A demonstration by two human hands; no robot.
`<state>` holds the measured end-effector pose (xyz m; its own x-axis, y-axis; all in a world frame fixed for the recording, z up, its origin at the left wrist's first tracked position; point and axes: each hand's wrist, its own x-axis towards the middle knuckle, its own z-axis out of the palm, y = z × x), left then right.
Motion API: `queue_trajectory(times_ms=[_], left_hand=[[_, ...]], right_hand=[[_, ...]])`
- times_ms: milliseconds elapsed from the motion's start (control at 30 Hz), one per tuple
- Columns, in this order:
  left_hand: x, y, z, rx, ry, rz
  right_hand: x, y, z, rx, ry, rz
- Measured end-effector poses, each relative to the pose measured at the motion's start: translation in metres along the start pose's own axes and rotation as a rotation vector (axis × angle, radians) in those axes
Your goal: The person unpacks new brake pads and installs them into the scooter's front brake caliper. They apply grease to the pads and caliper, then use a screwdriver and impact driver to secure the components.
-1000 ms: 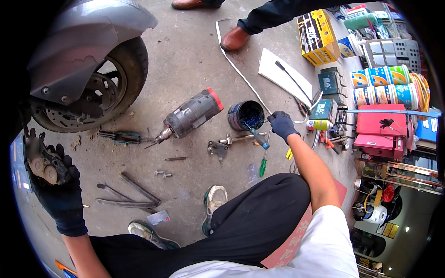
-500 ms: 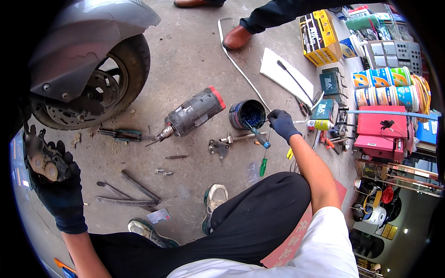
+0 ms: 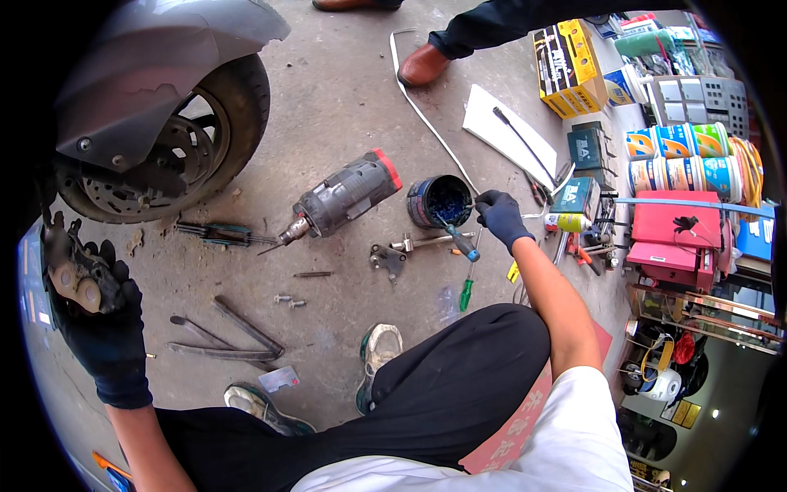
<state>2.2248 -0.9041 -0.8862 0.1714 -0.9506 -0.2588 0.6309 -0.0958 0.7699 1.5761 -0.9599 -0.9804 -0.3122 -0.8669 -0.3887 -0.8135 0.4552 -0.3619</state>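
The caliper (image 3: pixel 78 283) is grasped by the left hand (image 3: pixel 102 332), while steadiness at the tin (image 3: pixel 420 207) seems needed by the right hand (image 3: pixel 502 218), grip unclear.

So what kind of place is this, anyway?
Probably a motorcycle or scooter repair shop: a tyred wheel under grey bodywork, a power tool and loose bolts on the floor, and a dark metal part in the gloved left hand.

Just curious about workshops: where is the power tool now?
The power tool lies on the floor near the head view's middle, between the wheel at left and the tin at right.
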Motion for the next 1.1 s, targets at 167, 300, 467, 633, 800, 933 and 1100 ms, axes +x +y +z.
queue_trajectory(times_ms=[167,300,467,633,800,933,1100], left_hand=[[-0.001,-0.003,0.003,0.032,0.036,0.017],[-0.003,-0.001,0.007,0.025,0.049,0.010],[-0.002,-0.002,0.007,-0.005,0.037,-0.005],[-0.001,-0.002,0.005,-0.017,0.020,-0.011],[-0.003,-0.001,0.010,0.003,0.080,-0.003],[-0.004,-0.004,0.018,0.071,0.195,0.030],[-0.005,-0.002,0.022,0.052,0.216,0.013]], right_hand=[[0.007,0.023,0.004,-0.516,0.065,-0.256],[0.006,0.014,0.004,-0.580,0.024,-0.213],[0.007,0.021,0.003,-0.488,0.030,-0.269],[0.007,0.025,0.005,-0.426,0.073,-0.367],[0.004,0.013,0.007,-0.379,0.094,-0.384],[0.003,0.012,0.010,-0.378,0.054,-0.422],[0.005,0.011,0.007,-0.370,0.073,-0.353]])
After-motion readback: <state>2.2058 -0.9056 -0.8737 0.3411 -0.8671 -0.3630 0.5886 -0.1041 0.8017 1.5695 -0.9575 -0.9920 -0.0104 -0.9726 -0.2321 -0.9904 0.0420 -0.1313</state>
